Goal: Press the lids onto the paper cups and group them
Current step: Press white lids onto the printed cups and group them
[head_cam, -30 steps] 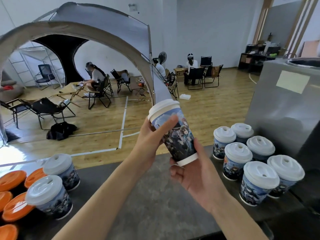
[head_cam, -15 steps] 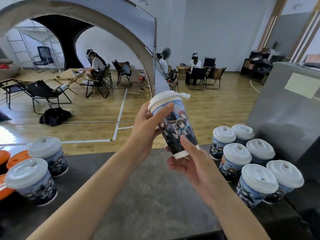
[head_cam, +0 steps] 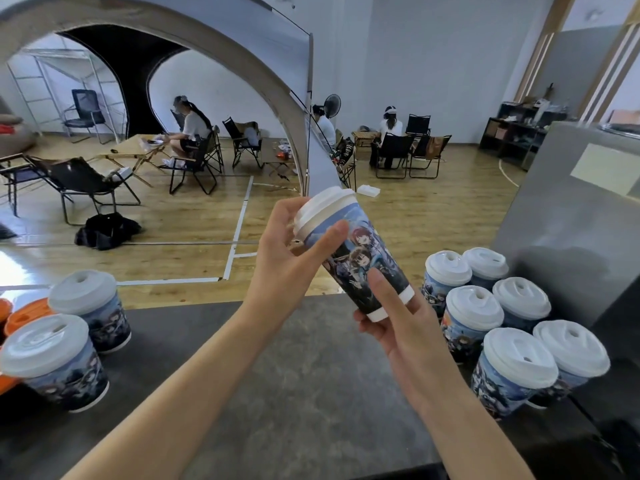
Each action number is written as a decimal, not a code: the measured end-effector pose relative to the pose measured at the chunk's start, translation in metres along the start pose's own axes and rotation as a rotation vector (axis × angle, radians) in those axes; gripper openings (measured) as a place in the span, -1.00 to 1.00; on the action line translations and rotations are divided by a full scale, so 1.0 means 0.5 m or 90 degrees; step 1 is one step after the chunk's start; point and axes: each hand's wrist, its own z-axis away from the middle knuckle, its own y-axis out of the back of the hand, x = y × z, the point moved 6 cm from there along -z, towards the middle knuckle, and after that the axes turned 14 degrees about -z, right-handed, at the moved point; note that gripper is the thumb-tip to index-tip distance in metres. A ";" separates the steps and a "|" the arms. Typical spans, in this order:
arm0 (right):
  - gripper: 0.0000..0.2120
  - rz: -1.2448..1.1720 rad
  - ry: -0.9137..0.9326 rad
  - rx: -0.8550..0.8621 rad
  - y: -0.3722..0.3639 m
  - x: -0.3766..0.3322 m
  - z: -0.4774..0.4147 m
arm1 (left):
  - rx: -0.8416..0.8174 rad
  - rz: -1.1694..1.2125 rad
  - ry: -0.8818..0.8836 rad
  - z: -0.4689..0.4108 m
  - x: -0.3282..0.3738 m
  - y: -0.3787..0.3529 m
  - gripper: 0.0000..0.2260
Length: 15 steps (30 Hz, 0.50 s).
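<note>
I hold a printed paper cup (head_cam: 360, 261) tilted in the air above the dark counter (head_cam: 304, 368), its white lid (head_cam: 322, 211) pointing up and left. My left hand (head_cam: 287, 258) grips the cup's top, fingers round the lid rim and thumb on the cup wall. My right hand (head_cam: 401, 327) cradles the cup's base from below, with the thumb lying up the side. A group of several lidded cups (head_cam: 498, 327) stands at the right. Two more lidded cups (head_cam: 65, 341) stand at the left.
Orange lids (head_cam: 20, 317) lie at the far left edge. A grey metal cabinet (head_cam: 568, 230) rises right behind the cup group. Beyond the counter's far edge lies a wooden floor with chairs, tables and seated people, and a grey tent arch.
The cup has tipped a little further to the left in my hands, with my right thumb sliding higher up its side. The view has shifted slightly right.
</note>
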 end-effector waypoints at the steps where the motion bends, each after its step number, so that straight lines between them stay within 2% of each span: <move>1: -0.26 -0.001 0.004 0.003 0.002 -0.002 0.001 | -0.032 -0.022 -0.011 -0.004 0.001 0.003 -0.46; 4: -0.20 -0.037 0.045 0.010 0.008 -0.029 0.002 | -0.165 -0.139 -0.073 -0.005 -0.004 0.010 -0.25; 6: -0.23 -0.013 0.106 0.022 0.005 -0.058 -0.001 | -0.213 -0.244 -0.084 0.011 -0.021 0.013 -0.17; 9: -0.37 0.236 0.245 0.037 -0.030 -0.094 -0.002 | -0.213 -0.367 -0.047 0.051 -0.058 -0.005 -0.13; 12: -0.41 0.557 0.347 -0.010 -0.088 -0.090 0.000 | -0.181 -0.260 0.031 0.084 -0.078 -0.039 -0.24; 15: -0.41 0.620 0.390 -0.046 -0.111 -0.093 -0.006 | -0.117 -0.153 0.063 0.095 -0.079 -0.043 -0.30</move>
